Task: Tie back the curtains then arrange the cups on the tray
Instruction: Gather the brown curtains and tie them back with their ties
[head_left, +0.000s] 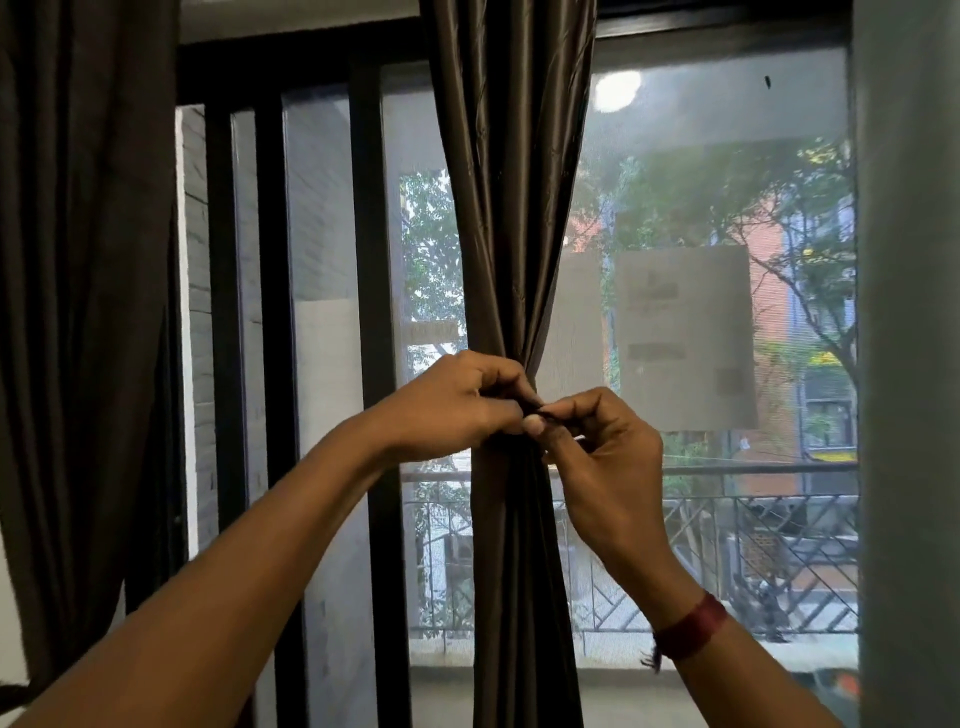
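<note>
- Centrally, curtain hangs before window, bunched tight at mid-height.
- Second curtain at window's left edge, loose.
- Left hand, fingers curled, pinches tie at the bunch.
- Right hand pinches tie too; red wristband.

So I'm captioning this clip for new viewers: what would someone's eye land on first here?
The glossy dark brown satin curtain hanging mid-window, gathered to a narrow waist. There the left hand and right hand meet, fingers pinching a thin dark tie. A red woven wristband marks the right wrist.
</note>
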